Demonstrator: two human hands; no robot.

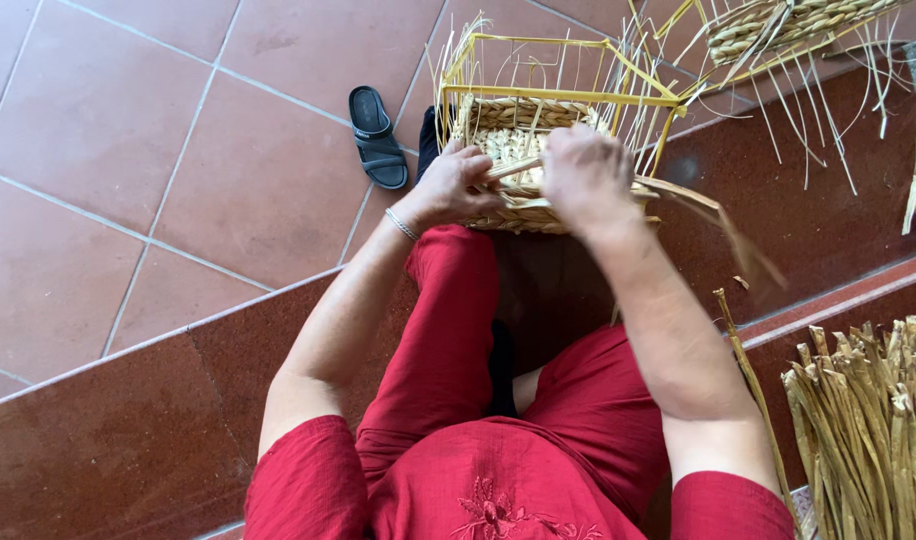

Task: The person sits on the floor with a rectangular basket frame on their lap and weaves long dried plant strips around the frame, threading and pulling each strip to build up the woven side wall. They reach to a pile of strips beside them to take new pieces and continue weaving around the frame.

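Upper centre of frame: half-woven basket (538, 150) steadied by left hand (456, 185); right hand (586, 175) pinched a straw strand (698, 205). Best pulled taut, packed tight.

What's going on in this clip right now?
A seated person in red clothes is weaving a basket built on a yellow wire frame. Both hands are at its near woven wall: the left hand pinches a straw strand, and the right hand presses on the rim beside it, with a loose strand trailing off to the right. A bundle of dried stalks lies at the right, a second half-woven frame sits beyond, and a black sandal rests on the tiles.
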